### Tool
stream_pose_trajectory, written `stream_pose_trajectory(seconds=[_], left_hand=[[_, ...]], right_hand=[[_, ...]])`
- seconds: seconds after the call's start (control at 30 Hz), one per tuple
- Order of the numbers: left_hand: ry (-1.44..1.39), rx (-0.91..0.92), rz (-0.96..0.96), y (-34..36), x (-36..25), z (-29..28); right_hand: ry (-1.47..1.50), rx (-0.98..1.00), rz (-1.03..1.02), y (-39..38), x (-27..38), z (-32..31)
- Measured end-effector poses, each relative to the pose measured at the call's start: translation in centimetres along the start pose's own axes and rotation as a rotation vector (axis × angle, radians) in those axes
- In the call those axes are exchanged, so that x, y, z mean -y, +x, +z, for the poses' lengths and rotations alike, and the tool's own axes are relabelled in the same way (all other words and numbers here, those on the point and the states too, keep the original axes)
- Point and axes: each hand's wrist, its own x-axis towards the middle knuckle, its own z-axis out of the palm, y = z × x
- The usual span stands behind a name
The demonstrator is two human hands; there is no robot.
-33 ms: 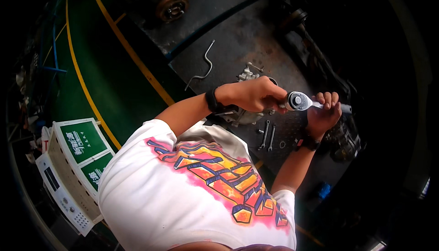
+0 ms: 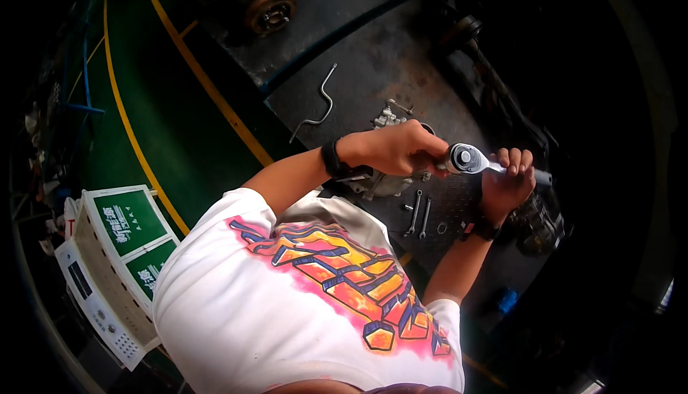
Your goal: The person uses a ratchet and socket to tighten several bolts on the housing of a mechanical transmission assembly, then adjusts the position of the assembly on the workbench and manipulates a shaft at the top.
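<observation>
A silver ratchet wrench (image 2: pixel 469 159) is held up between my hands, over a grey metal casing (image 2: pixel 390 185) on the dark bench. My left hand (image 2: pixel 408 149) is closed, thumb and fingers pinching at the ratchet's round head. Round the handle, on the other side of the head, wrap the fingers of my right hand (image 2: pixel 507 179). The casing lies partly hidden beneath my left hand and forearm. On the bench below the ratchet are two spanners (image 2: pixel 426 216) side by side, with a small ring (image 2: pixel 442 228) to their right.
A bent metal rod (image 2: pixel 327 100) lies on the bench to the left of the casing. A rusty hub (image 2: pixel 270 11) stands at the far left, and dark axle parts (image 2: pixel 494 78) line the right. A white and green cabinet (image 2: pixel 107 286) is at my left, on a green floor (image 2: pixel 186 150).
</observation>
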Motion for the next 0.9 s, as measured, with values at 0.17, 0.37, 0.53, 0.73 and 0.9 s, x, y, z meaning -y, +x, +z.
stream_pose_trajectory(seconds=[0.17,0.37,0.53,0.73,0.9], left_hand=[[0.013,-0.062,-0.013,0.0,0.0,0.7],[0.064,-0.130,0.071,0.6,0.6,1.3],[0.060,-0.182,0.000,0.5,0.7,0.8],[-0.045,0.120,0.005,1.1,-0.3,1.0],[0.080,0.306,-0.016,2.4,-1.4,1.8]], right_hand=[[-0.656,0.158,-0.398,-7.8,0.2,6.8],[-1.694,0.261,-0.306,-12.5,-2.8,16.6],[-0.880,0.127,-0.402,-12.1,-4.4,8.8],[0.245,-0.131,-0.211,-6.0,-2.9,3.3],[0.208,-0.274,0.074,1.3,-1.4,2.6]])
